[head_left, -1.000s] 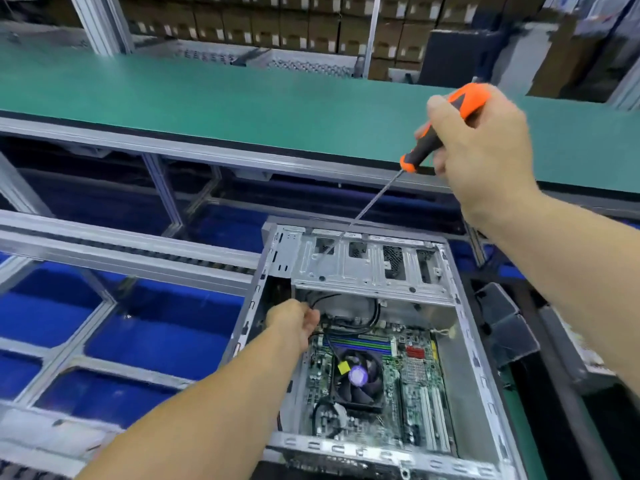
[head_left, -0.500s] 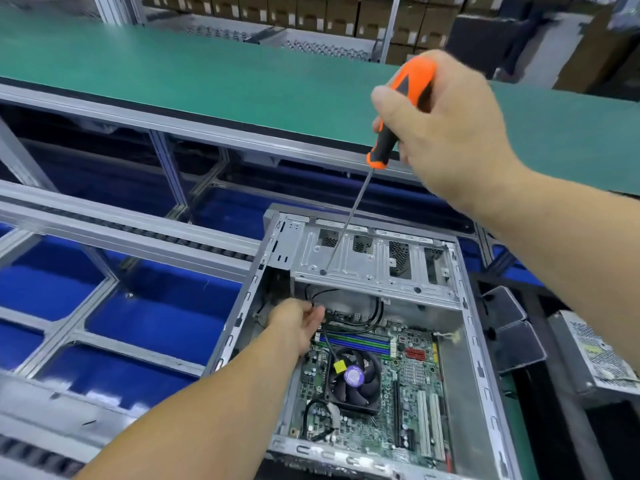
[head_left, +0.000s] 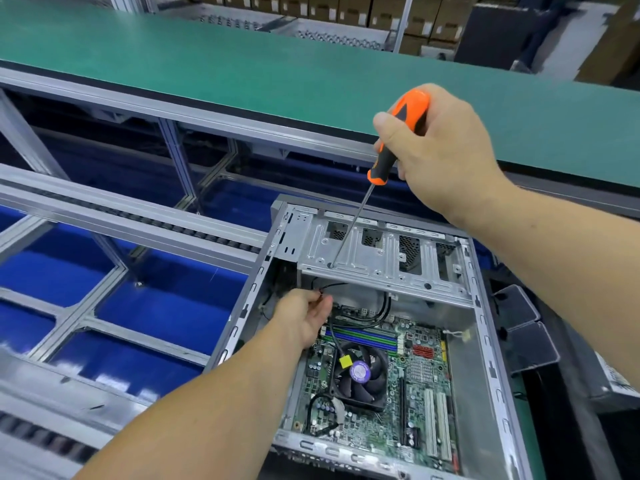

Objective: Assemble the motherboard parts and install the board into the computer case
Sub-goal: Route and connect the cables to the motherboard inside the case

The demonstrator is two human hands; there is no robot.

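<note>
Right hand gripped the orange screwdriver, tip at a drive-cage hole, while left hand pinched a cable inside the computer case; fastening likely came next, needing steady downward pressure.

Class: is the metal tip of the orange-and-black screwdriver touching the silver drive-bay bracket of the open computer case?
Touching. The head view shows the orange-and-black screwdriver, gripped by the right hand, with its tip meeting a hole in the silver drive-bay bracket, with no gap visible.

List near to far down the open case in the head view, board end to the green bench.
CPU fan → RAM slots → left hand pinching a black cable → drive bay bracket with the screwdriver tip on it → right hand → green bench.
</note>
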